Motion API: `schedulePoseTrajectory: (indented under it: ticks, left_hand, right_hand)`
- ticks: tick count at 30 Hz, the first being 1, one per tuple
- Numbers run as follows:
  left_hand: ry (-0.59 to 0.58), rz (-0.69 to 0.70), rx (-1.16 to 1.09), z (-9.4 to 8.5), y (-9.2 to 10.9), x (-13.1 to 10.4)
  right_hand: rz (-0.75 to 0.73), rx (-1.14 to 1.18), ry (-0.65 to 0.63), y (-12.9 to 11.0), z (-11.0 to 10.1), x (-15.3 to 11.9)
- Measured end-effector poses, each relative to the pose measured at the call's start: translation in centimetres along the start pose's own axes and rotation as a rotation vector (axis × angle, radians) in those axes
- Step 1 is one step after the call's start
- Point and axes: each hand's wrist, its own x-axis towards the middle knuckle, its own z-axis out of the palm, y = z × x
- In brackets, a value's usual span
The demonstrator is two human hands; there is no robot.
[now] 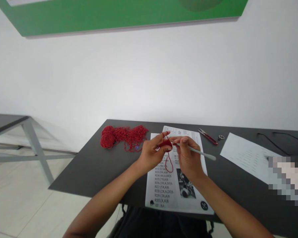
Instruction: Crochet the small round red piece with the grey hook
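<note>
Over a printed sheet [161, 198], my left hand [152, 152] pinches a small red crocheted piece [166, 144], with red yarn looped around a finger. A loop of red yarn [169, 165] hangs below the piece. My right hand [188, 155] is closed on a crochet hook [205, 154] with a pale handle; the hook's tip meets the right side of the red piece. To the left on the dark table lies a red yarn ball [107, 137], beside a heap of loose, crinkled red yarn [134, 135].
Small red-handled scissors [208, 137] and a metal ring [221, 137] lie right of the printed sheet. Farther right are a white paper [245, 155] and dark cables [273, 142]. A small blue marker [136, 147] lies by the loose yarn. Another table [7, 120] stands at far left.
</note>
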Motion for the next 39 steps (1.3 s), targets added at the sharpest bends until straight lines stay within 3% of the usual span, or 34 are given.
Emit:
schedulePoseTrajectory:
  ticks: [5, 12, 16, 19, 23, 26, 31, 39]
  left_hand:
    - [-0.012, 0.041, 0.11, 0.0, -0.7, -0.3]
    - [-0.154, 0.107, 0.129, -0.9, -1.7, 0.4]
    - [-0.095, 0.1, 0.073, -1.0, -1.9, 1.1]
    - [-0.024, 0.008, -0.036, -0.8, -2.2, 1.6]
    - [-0.091, -0.145, -0.283, -0.5, -2.4, 1.9]
    - [-0.086, -0.132, -0.325, -0.6, -2.3, 2.0]
    - [-0.097, -0.108, -0.331, -1.0, -2.0, 2.1]
    - [-0.106, -0.211, -0.495, -0.9, -3.1, 1.9]
  right_hand:
    - [-0.108, -0.204, -0.045, -0.9, -0.3, 0.6]
    - [0.024, -0.155, -0.241, -0.3, -1.5, 2.7]
    - [0.04, -0.118, -0.205, 0.1, -1.5, 2.9]
    - [0.07, -0.109, -0.174, 0.7, -1.4, 2.9]
    - [0.11, -0.086, -0.157, 1.7, -1.5, 2.8]
    - [0.204, 0.052, -0.139, 2.2, -1.4, 2.7]
    - [0.422, 0.272, -0.225, 2.2, -1.3, 2.5]
    - [0.408, 0.304, -0.197, 2.1, -1.2, 2.5]
